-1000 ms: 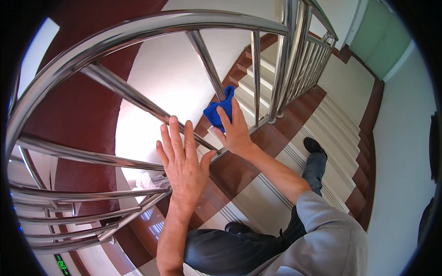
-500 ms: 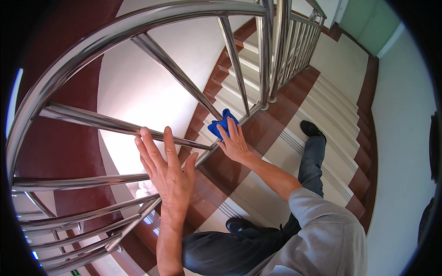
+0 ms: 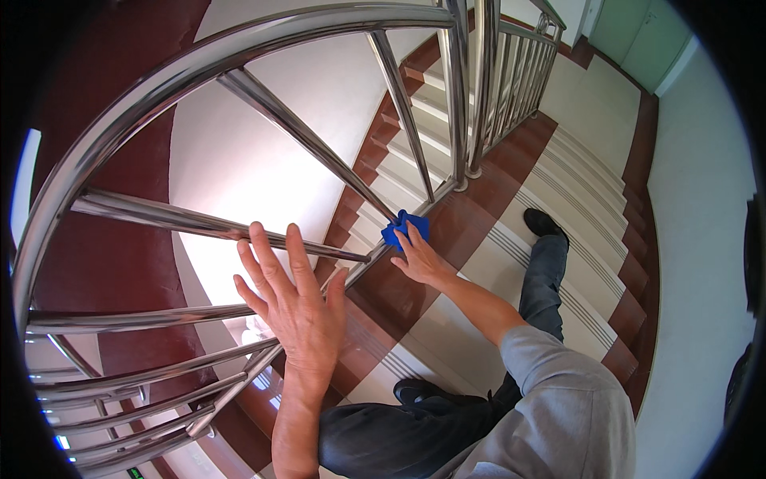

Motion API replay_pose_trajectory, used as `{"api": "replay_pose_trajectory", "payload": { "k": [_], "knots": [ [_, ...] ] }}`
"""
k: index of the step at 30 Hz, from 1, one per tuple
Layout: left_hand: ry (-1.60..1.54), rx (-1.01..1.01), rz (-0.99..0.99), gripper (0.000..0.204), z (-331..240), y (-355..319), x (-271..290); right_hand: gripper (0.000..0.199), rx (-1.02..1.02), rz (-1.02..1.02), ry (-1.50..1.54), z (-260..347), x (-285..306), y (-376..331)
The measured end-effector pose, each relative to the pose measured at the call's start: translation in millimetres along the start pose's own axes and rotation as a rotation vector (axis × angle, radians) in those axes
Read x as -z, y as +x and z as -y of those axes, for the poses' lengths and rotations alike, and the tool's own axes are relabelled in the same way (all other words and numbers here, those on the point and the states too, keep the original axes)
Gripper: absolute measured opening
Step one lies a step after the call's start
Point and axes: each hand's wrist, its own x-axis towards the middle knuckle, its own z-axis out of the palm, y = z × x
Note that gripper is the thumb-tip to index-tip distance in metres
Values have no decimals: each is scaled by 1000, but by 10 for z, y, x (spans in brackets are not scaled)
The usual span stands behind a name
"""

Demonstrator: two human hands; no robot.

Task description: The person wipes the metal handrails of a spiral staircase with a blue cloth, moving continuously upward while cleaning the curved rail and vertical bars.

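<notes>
A blue cloth is wrapped about the foot of a slanting metal baluster, close to the bottom rail. My right hand is closed on the cloth and presses it to the bar. My left hand is raised with its fingers spread and holds nothing. Its fingertips overlap another shiny baluster; whether they touch it I cannot tell. Above both hands curves the thick metal handrail.
Cream stairs with dark red borders run down at the right, beside a pale wall. My black shoe rests on a step. Lower steps show through the railing. A green door stands at the far right.
My right hand has slid the blue cloth down along the baluster, a little to the right, to the bar's lower end. My left hand has shifted slightly, its fingers spreading wider.
</notes>
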Motion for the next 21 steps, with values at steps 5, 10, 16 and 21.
{"api": "replay_pose_trajectory", "payload": {
  "k": [5, 10, 16, 21],
  "knots": [
    [-176, -116, 76, 109, -71, 12, -114, 88, 101, -91, 58, 242, 493, -38],
    [-226, -181, 65, 108, -124, 71, -256, 90, 201, -291, 51, 801, 1520, 182],
    [-258, -179, 73, 110, -122, 74, -340, 91, 400, -596, -68, 1370, 2596, 703],
    [-251, -168, 100, 111, -86, 42, -360, 83, 487, -613, -99, 1572, 2750, 1450]
  ]
}}
